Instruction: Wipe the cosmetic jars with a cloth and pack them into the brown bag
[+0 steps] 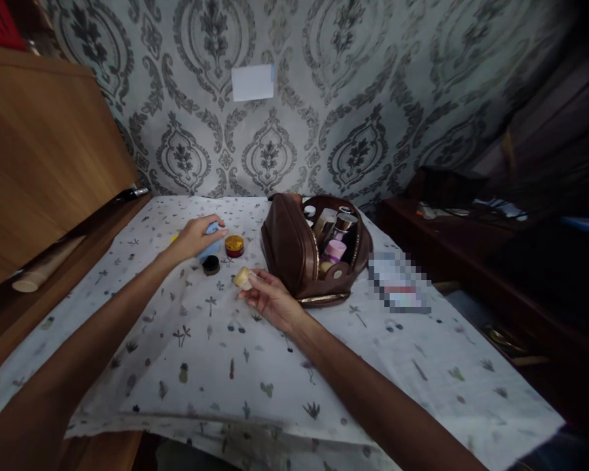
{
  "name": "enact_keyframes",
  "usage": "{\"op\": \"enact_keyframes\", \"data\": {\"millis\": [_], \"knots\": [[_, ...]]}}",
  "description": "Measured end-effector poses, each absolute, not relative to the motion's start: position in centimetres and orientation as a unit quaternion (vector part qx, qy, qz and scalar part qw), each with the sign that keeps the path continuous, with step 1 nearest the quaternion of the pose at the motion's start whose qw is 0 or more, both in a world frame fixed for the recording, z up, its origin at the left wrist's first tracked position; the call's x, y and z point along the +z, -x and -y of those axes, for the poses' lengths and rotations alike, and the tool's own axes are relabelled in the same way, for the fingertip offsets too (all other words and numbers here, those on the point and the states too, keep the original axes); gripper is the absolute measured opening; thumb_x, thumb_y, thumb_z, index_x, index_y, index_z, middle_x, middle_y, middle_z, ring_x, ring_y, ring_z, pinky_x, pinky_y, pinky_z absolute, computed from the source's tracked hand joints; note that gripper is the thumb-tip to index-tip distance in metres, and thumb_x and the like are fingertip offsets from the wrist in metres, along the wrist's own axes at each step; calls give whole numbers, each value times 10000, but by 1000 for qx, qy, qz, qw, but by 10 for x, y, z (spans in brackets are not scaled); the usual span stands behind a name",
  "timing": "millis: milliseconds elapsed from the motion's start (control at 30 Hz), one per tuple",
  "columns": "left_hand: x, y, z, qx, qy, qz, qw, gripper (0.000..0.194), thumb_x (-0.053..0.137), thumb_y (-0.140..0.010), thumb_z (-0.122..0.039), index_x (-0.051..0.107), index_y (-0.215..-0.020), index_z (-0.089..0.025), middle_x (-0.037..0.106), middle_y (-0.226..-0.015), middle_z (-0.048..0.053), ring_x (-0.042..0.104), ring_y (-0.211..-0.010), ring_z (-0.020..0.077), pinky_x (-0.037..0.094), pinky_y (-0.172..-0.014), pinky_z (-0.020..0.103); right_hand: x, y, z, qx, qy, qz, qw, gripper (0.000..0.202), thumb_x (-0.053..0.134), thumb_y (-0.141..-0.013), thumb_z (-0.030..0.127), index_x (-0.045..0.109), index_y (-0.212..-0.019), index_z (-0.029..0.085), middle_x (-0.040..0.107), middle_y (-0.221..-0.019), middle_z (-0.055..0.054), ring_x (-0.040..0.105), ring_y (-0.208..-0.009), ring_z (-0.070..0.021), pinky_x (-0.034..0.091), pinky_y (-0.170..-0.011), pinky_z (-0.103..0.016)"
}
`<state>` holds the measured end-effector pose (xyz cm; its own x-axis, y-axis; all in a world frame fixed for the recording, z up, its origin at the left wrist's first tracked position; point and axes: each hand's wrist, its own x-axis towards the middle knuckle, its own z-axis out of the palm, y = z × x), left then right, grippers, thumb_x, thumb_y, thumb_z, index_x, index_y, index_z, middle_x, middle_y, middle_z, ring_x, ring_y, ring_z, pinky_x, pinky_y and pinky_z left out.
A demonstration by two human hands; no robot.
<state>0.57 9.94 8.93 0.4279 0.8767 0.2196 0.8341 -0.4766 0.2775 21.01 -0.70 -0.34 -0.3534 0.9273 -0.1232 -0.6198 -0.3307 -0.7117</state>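
Observation:
On the left of the cloth, my left hand (196, 237) has its fingers closed at the top of a light blue container (213, 248), which it partly hides. Between the thumb and fingers of my right hand (273, 301) is a small jar (243, 278) with a pale gold look, held tilted just above the cloth. A jar with an amber-gold lid and dark red body (234, 246) stands beside the blue container. Closer to me is a small black-lidded jar (211, 265). Right of these, a brown toiletry bag (287, 252) gapes unzipped, with several bottles and a pink-capped container (334, 251) inside.
A patterned white cloth (201, 373) covers the table. A blurred-out flat item (400, 284) lies right of the bag. Wooden furniture (44, 131) borders the left side, and a dark red shelf (451, 252) the right. Behind rises a wallpapered wall (285, 39).

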Motion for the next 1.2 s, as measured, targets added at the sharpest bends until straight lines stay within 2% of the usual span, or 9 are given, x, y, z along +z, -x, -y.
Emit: {"op": "enact_keyframes", "data": {"millis": [100, 200, 267, 367, 533, 733, 933, 1033, 1200], "knots": [[69, -23, -50, 337, -829, -434, 105, 433, 370, -1008, -488, 579, -1220, -173, 669, -1089, 60, 623, -990, 216, 484, -899, 310, -3, -209, 8, 771, 250, 284, 512, 462, 947, -605, 349, 602, -869, 193, 766, -815, -5, 723, -638, -124, 502, -537, -174], [42, -36, -18, 351, -874, -322, 99, 394, 370, -1036, -439, 534, -1284, -181, 625, -1215, 107, 602, -1114, 222, 492, -962, 338, -4, -208, 8, 772, 237, 286, 516, 453, 946, -604, 375, 623, -853, 177, 746, -749, 17, 705, -594, -104, 527, -550, -172], [26, -39, -12, 354, -889, -282, 68, 392, 349, -1049, -421, 512, -1303, -171, 633, -1179, 122, 618, -1085, 220, 511, -945, 349, -6, -208, 8, 771, 245, 293, 510, 450, 944, -601, 398, 634, -833, 169, 724, -698, 34, 677, -548, -87, 521, -527, -165], [9, -34, -17, 351, -902, -250, -12, 443, 359, -1037, -481, 518, -1281, -147, 657, -1051, 124, 640, -976, 234, 542, -863, 364, -7, -207, 9, 765, 263, 311, 498, 473, 946, -581, 434, 627, -812, 173, 701, -653, 46, 652, -517, -79, 512, -512, -165], [1, -23, -21, 345, -905, -241, -64, 356, 337, -1049, -409, 568, -1107, -144, 660, -901, 92, 650, -828, 203, 530, -712, 303, -9, -202, 14, 747, 284, 378, 467, 486, 890, -640, 527, 597, -804, 176, 688, -650, 40, 651, -517, -83, 473, -498, -168], [8, -30, -9, 363, -869, -327, 77, 234, 353, -1029, -313, 534, -950, -187, 630, -845, 30, 610, -746, 147, 495, -710, 262, -15, -199, 17, 705, 302, 437, 470, 502, 854, -672, 562, 563, -856, 196, 677, -706, 50, 673, -557, -103, 475, -525, -199], [15, -34, -4, 386, -823, -382, 167, 195, 394, -996, -329, 504, -901, -201, 594, -805, -1, 584, -740, 145, 473, -738, 268, -13, -198, 18, 661, 306, 490, 479, 491, 853, -684, 532, 550, -890, 205, 671, -766, 48, 679, -618, -110, 522, -590, -231], [17, -32, -4, 402, -803, -398, 187, 223, 398, -997, -368, 515, -911, -198, 581, -796, -3, 569, -725, 147, 465, -730, 275, -13, -197, 18, 651, 310, 489, 492, 483, 886, -657, 456, 547, -908, 219, 659, -818, 49, 670, -661, -110, 540, -627, -246], [17, -28, -9, 430, -768, -404, 247, 374, 325, -1024, -467, 561, -946, -187, 603, -813, 20, 562, -696, 157, 452, -680, 288, -11, -197, 19, 641, 323, 476, 508, 482, 917, -617, 361, 605, -961, 229, 649, -926, 28, 643, -770, -113, 545, -687, -245]]}}
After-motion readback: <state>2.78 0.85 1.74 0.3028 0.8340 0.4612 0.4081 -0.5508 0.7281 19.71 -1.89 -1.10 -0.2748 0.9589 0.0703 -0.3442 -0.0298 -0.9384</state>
